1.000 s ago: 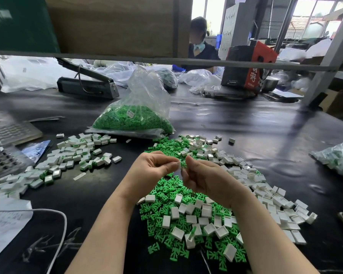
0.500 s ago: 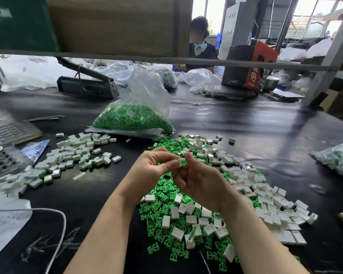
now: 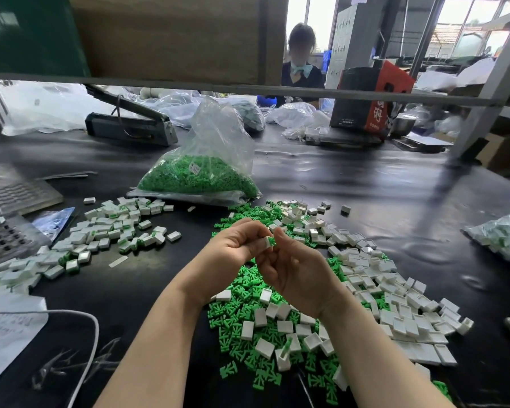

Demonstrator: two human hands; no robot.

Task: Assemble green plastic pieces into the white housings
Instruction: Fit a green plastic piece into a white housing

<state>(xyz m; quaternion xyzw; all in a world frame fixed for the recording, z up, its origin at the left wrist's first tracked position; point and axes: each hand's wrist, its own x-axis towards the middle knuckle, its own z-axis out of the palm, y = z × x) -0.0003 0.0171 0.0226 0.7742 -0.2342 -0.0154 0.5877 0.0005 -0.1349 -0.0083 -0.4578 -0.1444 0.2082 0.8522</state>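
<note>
Above the loose pile point(image 3: 277, 319), left hand point(image 3: 233, 245) and right hand point(image 3: 295, 269) pinch one white housing point(image 3: 268, 241) with green piece point(image 3: 273, 240) protruding. Light, rigid, probably slippery; best gripped by its flat sides.

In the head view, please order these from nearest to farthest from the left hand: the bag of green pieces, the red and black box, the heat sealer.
From the left hand:
1. Bag of green pieces, just beyond the hand, centre of the table.
2. Heat sealer, farther back, to the left.
3. Red and black box, far back on the right.
</note>
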